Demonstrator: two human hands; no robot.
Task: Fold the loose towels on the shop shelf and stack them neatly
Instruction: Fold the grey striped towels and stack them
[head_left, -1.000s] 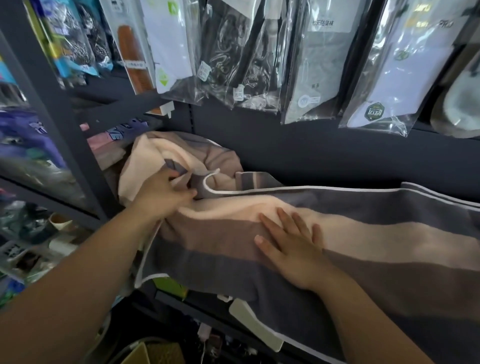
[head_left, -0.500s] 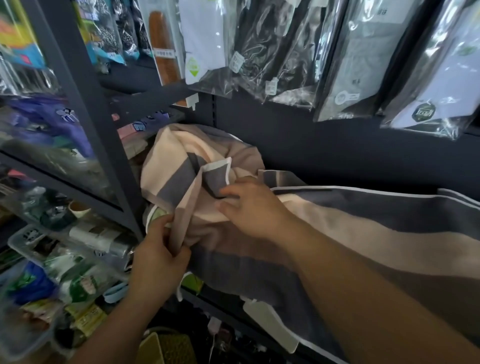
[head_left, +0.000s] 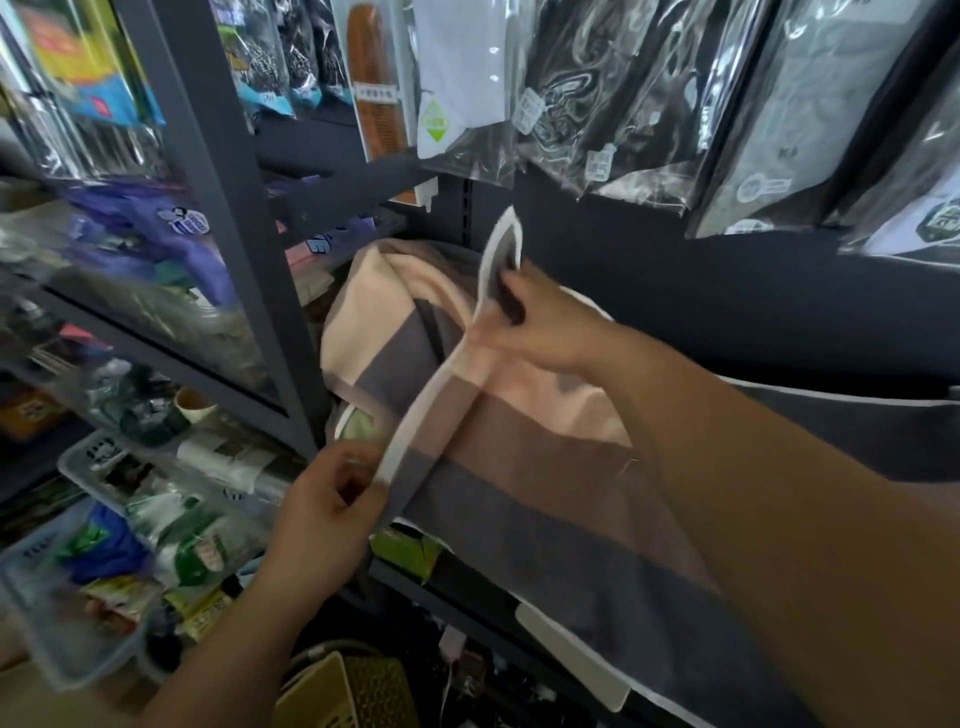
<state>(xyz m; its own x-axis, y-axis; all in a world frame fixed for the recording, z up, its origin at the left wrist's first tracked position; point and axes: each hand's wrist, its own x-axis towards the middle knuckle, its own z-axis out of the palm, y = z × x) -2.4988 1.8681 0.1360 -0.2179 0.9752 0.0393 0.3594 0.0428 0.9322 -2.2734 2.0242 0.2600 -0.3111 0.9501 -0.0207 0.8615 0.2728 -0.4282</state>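
Left hand (head_left: 332, 499) and right hand (head_left: 535, 322) each pinch the white hem (head_left: 422, 415) of the striped towel (head_left: 519, 441); pull it taut, then align corners before folding

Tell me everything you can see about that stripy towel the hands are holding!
The grey, brown and peach striped towel looks like soft cloth, with a white trim along its edge. It is unfolded: one end lies bunched at the back, the rest spreads along the dark shelf and hangs over its front. The left hand pinches the trimmed edge low down and the right hand pinches it higher up, so the edge runs straight between them, with one corner poking up.
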